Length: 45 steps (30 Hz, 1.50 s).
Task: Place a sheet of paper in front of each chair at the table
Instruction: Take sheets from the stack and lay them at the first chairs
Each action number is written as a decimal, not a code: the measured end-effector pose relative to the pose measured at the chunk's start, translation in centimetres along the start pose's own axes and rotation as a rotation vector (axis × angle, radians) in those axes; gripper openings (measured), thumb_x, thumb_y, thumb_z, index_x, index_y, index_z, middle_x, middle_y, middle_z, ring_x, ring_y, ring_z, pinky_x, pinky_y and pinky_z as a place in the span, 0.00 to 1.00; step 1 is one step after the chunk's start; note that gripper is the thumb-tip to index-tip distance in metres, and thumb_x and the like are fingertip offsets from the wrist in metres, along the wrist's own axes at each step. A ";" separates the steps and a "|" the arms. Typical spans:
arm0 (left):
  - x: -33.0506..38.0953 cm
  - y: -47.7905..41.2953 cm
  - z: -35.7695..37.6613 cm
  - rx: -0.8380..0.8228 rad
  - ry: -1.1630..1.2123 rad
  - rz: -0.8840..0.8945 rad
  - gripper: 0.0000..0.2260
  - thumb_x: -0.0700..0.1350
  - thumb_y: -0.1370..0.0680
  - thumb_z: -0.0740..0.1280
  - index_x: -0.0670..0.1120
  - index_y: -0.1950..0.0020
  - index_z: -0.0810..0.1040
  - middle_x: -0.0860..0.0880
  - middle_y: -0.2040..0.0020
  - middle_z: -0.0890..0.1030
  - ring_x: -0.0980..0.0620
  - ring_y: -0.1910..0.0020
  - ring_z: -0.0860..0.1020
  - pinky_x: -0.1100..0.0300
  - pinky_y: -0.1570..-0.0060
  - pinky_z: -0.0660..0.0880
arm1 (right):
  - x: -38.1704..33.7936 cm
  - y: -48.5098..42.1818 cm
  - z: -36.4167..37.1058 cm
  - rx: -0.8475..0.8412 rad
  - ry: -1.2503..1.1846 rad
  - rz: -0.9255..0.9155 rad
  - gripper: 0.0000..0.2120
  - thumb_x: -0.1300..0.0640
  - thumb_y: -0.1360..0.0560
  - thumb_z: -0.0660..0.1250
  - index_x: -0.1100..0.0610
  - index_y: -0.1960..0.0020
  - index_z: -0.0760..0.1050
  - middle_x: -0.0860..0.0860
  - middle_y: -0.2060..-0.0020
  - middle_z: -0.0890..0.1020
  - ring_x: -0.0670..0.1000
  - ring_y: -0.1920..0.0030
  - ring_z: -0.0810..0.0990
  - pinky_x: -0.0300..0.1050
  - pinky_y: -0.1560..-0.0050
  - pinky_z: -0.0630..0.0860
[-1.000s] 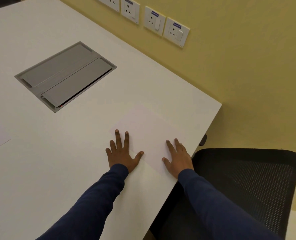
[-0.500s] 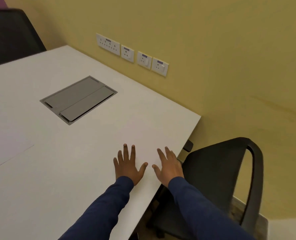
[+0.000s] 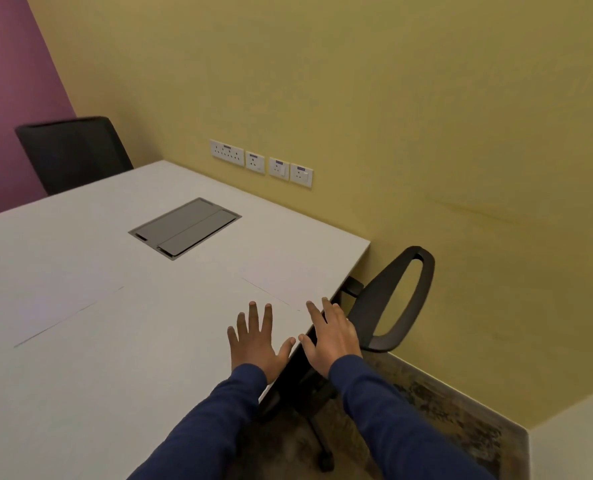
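A white sheet of paper (image 3: 288, 275) lies flat near the right edge of the white table (image 3: 115, 358), in front of the black chair (image 3: 388, 306). My left hand (image 3: 257, 341) hovers over the table just short of the sheet, fingers spread, holding nothing. My right hand (image 3: 329, 334) is over the table's edge beside the sheet's near corner, also spread and empty. A second sheet (image 3: 45, 299) lies at the left of the table. Another black chair (image 3: 73, 150) stands at the far side.
A grey cable hatch (image 3: 184, 228) is set into the table's middle. Wall sockets (image 3: 260, 162) line the yellow wall behind. The floor to the right has a patterned carpet (image 3: 444, 410), and a pale surface corner (image 3: 572, 441) shows at bottom right.
Both hands have lifted off the sheet and drawn back toward me. The view has pulled back and up, showing the far chair and more wall.
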<state>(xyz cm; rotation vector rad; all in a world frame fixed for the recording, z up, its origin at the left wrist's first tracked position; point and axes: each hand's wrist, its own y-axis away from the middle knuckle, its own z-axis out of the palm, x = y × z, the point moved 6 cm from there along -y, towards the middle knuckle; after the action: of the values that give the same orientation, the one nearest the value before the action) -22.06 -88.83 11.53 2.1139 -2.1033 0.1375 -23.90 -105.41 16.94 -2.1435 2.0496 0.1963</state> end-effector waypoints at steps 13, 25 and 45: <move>-6.4 10.8 -7.3 0.115 0.004 0.198 0.40 0.72 0.25 0.45 0.54 0.19 0.39 0.45 0.18 0.41 0.39 0.20 0.47 0.38 0.26 0.49 | -7.6 14.5 -3.1 0.121 -0.018 0.183 0.34 0.40 0.21 0.59 0.47 0.20 0.52 0.55 0.20 0.56 0.58 0.21 0.55 0.57 0.24 0.60; -18.3 26.0 -11.6 0.082 0.071 0.301 0.40 0.72 0.25 0.48 0.54 0.19 0.40 0.46 0.18 0.42 0.39 0.21 0.47 0.38 0.25 0.49 | -21.7 31.9 -3.3 0.188 -0.001 0.343 0.34 0.38 0.21 0.58 0.46 0.20 0.51 0.53 0.20 0.56 0.56 0.21 0.54 0.55 0.24 0.60; -40.0 52.8 -25.1 0.290 0.058 0.398 0.39 0.71 0.24 0.48 0.54 0.19 0.44 0.47 0.18 0.47 0.40 0.22 0.51 0.39 0.27 0.52 | -45.2 58.2 -7.4 0.332 -0.011 0.319 0.34 0.40 0.22 0.61 0.48 0.20 0.54 0.55 0.22 0.60 0.58 0.23 0.59 0.57 0.26 0.63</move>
<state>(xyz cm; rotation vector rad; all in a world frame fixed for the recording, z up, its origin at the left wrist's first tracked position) -74.07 -45.15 31.68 1.7635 -2.5718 0.5743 -84.26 -65.28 31.91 -1.6176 2.2242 -0.0890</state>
